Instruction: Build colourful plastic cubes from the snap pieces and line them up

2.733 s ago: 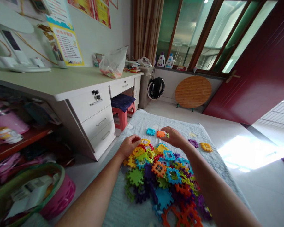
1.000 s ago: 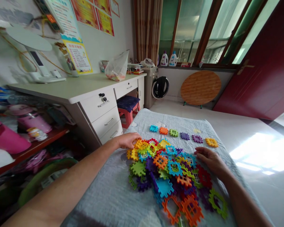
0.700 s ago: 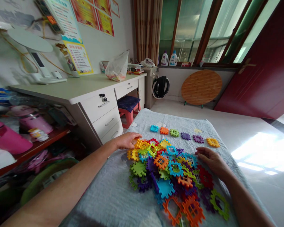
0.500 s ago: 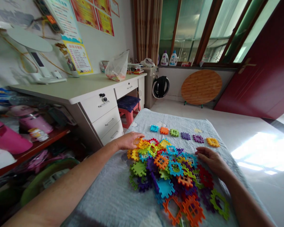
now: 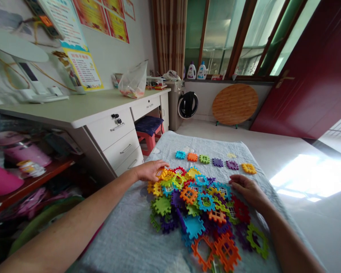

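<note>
A heap of colourful plastic interlocking tiles (image 5: 193,226) with notched edges lies on the cloth. My left hand (image 5: 150,171) rests at the heap's far left edge, fingers stretched out against an orange tile (image 5: 159,173). On the right side my right hand (image 5: 248,189) is open beside a blue tile (image 5: 224,189) and a red tile (image 5: 241,209), thumb and fingers apart. Beyond the heap runs a row of single tiles, from a blue tile (image 5: 180,155) at the left to a yellow-orange tile (image 5: 249,168) at the right.
A light blue cloth (image 5: 122,231) covers the low table. To the left stand a desk (image 5: 99,104) with drawers, a stool (image 5: 149,127) and a cluttered shelf (image 5: 42,174). A washing machine (image 5: 174,102) and a round wooden tabletop (image 5: 235,104) are further back.
The camera view has turned slightly right, so everything sits further left in the picture. My hands and the tiles keep nearly the same places relative to each other.
</note>
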{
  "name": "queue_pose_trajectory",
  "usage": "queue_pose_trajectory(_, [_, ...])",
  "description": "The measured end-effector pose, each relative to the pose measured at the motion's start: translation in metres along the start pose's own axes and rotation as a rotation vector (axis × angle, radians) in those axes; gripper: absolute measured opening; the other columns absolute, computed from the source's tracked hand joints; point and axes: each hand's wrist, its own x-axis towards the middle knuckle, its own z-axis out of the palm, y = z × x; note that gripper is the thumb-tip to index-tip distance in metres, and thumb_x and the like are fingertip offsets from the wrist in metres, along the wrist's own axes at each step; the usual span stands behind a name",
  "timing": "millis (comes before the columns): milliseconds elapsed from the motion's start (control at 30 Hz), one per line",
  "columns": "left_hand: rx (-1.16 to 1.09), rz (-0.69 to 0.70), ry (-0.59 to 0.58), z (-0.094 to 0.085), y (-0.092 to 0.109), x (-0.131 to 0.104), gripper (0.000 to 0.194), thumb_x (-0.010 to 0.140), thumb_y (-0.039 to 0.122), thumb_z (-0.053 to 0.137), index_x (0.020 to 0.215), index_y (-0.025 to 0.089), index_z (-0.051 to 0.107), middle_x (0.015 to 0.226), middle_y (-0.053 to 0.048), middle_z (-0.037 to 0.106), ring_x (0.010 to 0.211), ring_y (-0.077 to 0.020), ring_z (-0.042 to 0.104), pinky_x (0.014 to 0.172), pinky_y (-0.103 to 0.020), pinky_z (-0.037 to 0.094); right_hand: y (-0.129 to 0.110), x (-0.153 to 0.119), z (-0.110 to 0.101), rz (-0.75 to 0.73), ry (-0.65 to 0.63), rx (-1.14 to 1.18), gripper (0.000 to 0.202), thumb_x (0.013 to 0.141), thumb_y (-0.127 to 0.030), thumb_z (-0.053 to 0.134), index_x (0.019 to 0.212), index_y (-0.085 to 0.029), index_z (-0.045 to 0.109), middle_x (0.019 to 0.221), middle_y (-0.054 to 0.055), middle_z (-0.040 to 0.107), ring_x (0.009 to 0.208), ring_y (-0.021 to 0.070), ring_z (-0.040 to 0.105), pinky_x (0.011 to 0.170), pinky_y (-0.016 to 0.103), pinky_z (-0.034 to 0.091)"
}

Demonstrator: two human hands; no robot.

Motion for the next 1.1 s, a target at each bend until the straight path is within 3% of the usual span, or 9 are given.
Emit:
queue_pose_trajectory(200, [0.011, 0.014, -0.114, -0.006, -0.002, 0.009, 0.056, 0.054, 0.015, 0.061, 0.11, 0.019, 0.061, 0.103, -0.003, 0.06, 0.096, -0.0224, 0.057, 0.087, -0.026, 0.043, -0.003, -0.001, 0.001, -0.012, 0.013, 0.007, 0.037, 0.073, -0.044, 0.064, 0.102, -0.02, 0.061, 0.091, 0.005, 0.07, 0.084, 0.0214, 0.065, 0.078, 0.035, 0.052])
queue_pose_trajectory(400, [0.075, 0.014, -0.155, -0.01, -0.001, 0.011, 0.05, 0.055, 0.019, 0.061, 0.105, 0.018, 0.061, 0.1, -0.004, 0.06, 0.091, -0.0215, 0.056, 0.083, -0.025, 0.043, -0.007, -0.003, 0.001, -0.016, -0.002, 0.014, 0.035, 0.076, -0.041, 0.062, 0.103, -0.019, 0.059, 0.093, 0.006, 0.069, 0.087, 0.0213, 0.064, 0.08, 0.035, 0.051])
queue_pose_trajectory(633, [0.224, -0.062, 0.012, -0.025, -0.018, 0.022, 0.046, 0.056, 0.018, 0.06, 0.102, 0.014, 0.059, 0.097, -0.006, 0.057, 0.087, -0.0203, 0.056, 0.078, -0.024, 0.043, 0.001, 0.0, 0.001, -0.003, -0.012, 0.016, 0.038, 0.077, -0.043, 0.06, 0.106, -0.019, 0.057, 0.094, 0.005, 0.068, 0.086, 0.0197, 0.063, 0.08, 0.034, 0.05])
queue_pose_trajectory(800, [0.308, -0.133, 0.027, -0.015, -0.029, 0.042, 0.043, 0.058, 0.02, 0.061, 0.101, 0.014, 0.059, 0.098, -0.007, 0.058, 0.09, -0.0218, 0.057, 0.082, -0.026, 0.043, -0.001, -0.001, 0.003, 0.009, 0.018, 0.056, 0.037, 0.074, -0.042, 0.064, 0.103, -0.019, 0.059, 0.091, 0.005, 0.069, 0.083, 0.0192, 0.064, 0.076, 0.032, 0.05])
queue_pose_trajectory(900, [0.29, -0.17, 0.013, -0.007, -0.034, 0.05, 0.048, 0.059, 0.022, 0.062, 0.106, 0.014, 0.058, 0.103, -0.009, 0.058, 0.095, -0.0227, 0.056, 0.086, -0.027, 0.043, -0.005, -0.003, 0.004, 0.007, 0.028, 0.071, 0.034, 0.074, -0.041, 0.063, 0.101, -0.02, 0.06, 0.09, 0.005, 0.069, 0.084, 0.0198, 0.064, 0.076, 0.033, 0.05])
queue_pose_trajectory(1100, [0.194, -0.211, -0.025, -0.009, -0.046, 0.045, 0.078, 0.053, 0.032, 0.071, 0.125, 0.012, 0.047, 0.117, -0.011, 0.053, 0.107, -0.0252, 0.052, 0.093, -0.029, 0.041, -0.005, -0.002, 0.004, 0.005, 0.025, 0.067, 0.034, 0.074, -0.041, 0.063, 0.101, -0.02, 0.06, 0.088, 0.004, 0.069, 0.082, 0.0197, 0.063, 0.074, 0.033, 0.051])
